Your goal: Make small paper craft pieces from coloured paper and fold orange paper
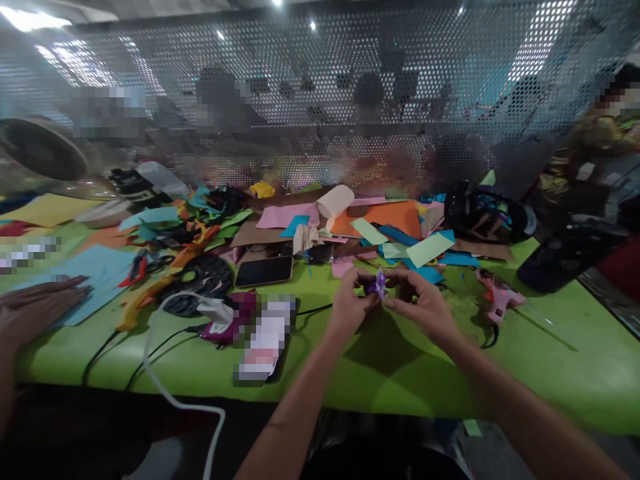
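Between my two hands is a small, shiny purple piece point(379, 285), crinkled like foil or plastic film; its exact kind is too small to make out. My left hand point(350, 297) pinches its left side, fingers curled. From the other side, the thumb and fingers of my right hand point(419, 300) close on its right edge. Both hands are just above the green tabletop point(400, 387). Behind them lie light green paper strips point(430, 249). To the right, a pink glue gun point(500, 300) rests on the table with a clear glue stick at its back.
A black phone point(264, 272), a lit phone screen point(267, 337) and a purple power strip point(230, 320) with cables lie left. A yellow glue gun point(145, 300) is beyond. Another person's hand point(45, 303) rests on blue paper. A dark container point(565, 257) stands right; perforated metal rises behind.
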Tool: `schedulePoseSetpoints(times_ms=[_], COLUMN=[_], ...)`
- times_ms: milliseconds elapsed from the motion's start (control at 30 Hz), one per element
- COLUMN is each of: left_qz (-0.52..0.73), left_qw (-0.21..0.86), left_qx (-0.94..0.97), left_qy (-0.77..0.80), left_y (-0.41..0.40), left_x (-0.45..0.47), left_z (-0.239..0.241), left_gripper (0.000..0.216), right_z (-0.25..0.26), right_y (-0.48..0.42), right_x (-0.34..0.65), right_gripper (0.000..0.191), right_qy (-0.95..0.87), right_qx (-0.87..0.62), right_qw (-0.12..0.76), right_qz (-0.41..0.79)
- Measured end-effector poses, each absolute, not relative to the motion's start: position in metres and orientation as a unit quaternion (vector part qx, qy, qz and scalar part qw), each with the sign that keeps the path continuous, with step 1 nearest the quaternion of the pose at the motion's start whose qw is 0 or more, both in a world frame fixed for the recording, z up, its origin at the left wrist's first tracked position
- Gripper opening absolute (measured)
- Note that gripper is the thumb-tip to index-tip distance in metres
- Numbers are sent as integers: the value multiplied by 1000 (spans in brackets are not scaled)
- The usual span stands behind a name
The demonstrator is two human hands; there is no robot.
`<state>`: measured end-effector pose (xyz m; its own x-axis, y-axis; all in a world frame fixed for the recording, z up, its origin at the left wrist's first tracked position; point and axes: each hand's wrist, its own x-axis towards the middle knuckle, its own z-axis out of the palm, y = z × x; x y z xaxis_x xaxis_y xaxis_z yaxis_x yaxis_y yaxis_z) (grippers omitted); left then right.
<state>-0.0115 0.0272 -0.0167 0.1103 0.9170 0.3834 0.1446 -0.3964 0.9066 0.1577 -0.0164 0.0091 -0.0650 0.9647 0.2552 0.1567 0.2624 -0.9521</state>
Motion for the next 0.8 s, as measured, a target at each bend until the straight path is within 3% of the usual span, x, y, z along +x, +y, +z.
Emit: schedulePoseSetpoints(times_ms=[400,800], left_qz=[552,496], left_qw=[338,264], left_qx=[669,745], left_qy=[366,359], left_y=[22,17], left_x=[-7,-8], left_z=[-18,-14], left_gripper=[18,21], right_z=[1,-9], right_y=[-15,-12], right_x=[158,161], right_gripper=[36,10], right_qy=[-690,-723], right_qx=[-478,-470], right_qw=[480,477], right_qz=[253,172])
